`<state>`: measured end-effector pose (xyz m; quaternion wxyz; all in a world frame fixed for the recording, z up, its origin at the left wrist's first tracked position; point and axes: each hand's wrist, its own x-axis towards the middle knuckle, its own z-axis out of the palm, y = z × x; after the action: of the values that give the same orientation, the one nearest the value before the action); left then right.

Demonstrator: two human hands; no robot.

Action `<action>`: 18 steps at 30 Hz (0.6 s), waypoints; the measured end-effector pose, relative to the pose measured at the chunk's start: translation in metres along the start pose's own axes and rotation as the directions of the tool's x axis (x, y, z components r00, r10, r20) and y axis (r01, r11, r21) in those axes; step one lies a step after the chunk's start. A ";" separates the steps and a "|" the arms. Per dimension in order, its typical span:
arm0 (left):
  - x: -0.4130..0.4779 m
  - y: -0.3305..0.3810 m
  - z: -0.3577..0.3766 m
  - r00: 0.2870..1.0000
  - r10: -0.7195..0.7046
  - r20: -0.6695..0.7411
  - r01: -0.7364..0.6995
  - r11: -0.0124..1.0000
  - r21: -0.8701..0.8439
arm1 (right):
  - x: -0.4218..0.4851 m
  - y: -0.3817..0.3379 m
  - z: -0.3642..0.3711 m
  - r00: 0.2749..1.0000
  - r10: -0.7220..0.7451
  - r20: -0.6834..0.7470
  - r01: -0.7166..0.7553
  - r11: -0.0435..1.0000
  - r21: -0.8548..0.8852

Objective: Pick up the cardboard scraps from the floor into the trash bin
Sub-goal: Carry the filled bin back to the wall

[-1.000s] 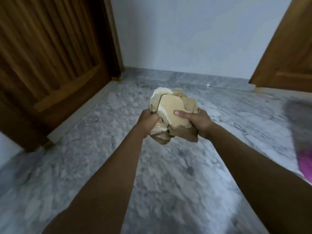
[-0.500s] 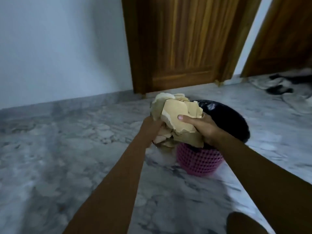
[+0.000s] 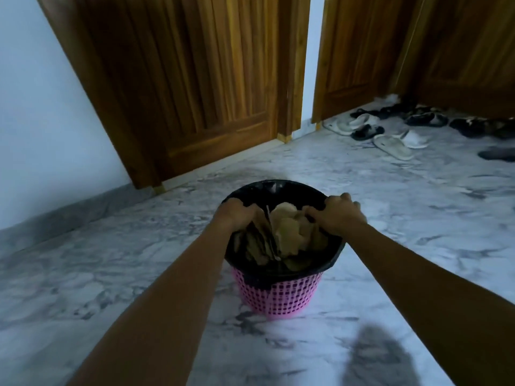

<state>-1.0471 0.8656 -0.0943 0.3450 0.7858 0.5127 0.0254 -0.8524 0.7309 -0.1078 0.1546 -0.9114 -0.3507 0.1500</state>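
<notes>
The scraps, held above the bin 0.5 s ago, now lie inside its black liner; the left hand and right hand have followed them down, fingers still curled round the wad's 2 sides; the bin stands on the floor.

Home, hallway or entry area. Grey-veined marble floor. Panelled wooden doors beyond left grip; white wall far to its left. Slippers and sandals scattered by doorway, beyond and to right of right grip. Pink mesh trash bin with black liner, cardboard scraps inside, beneath both grips.
</notes>
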 end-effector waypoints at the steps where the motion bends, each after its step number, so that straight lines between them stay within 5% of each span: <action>1: 0.009 -0.006 -0.001 0.997 0.017 -0.071 -0.013 0.998 0.055 | 0.003 0.005 -0.002 1.000 0.023 -0.019 -0.024 0.999 -0.028; 4: 0.028 -0.029 -0.004 0.966 -0.095 -0.242 0.119 0.989 0.088 | 0.013 0.025 -0.002 0.985 0.174 -0.016 -0.175 0.984 -0.028; 6: 0.035 -0.042 0.000 0.963 -0.218 -0.157 0.228 0.972 0.048 | 0.014 0.039 0.006 0.969 0.231 0.085 -0.233 0.972 0.019; 12: 0.042 -0.040 -0.004 0.986 -0.111 -0.128 0.124 0.988 0.096 | 0.004 0.052 0.019 0.954 0.285 0.092 -0.298 0.933 0.201; 18: -0.010 0.089 -0.060 0.995 -0.090 -0.045 0.096 0.981 0.170 | -0.048 0.086 -0.101 0.907 0.407 0.105 -0.420 0.890 0.178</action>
<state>-1.0055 0.8679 0.0051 0.2670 0.7872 0.5555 -0.0205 -0.7972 0.6194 -0.0412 0.1967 -0.9400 -0.1370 0.2427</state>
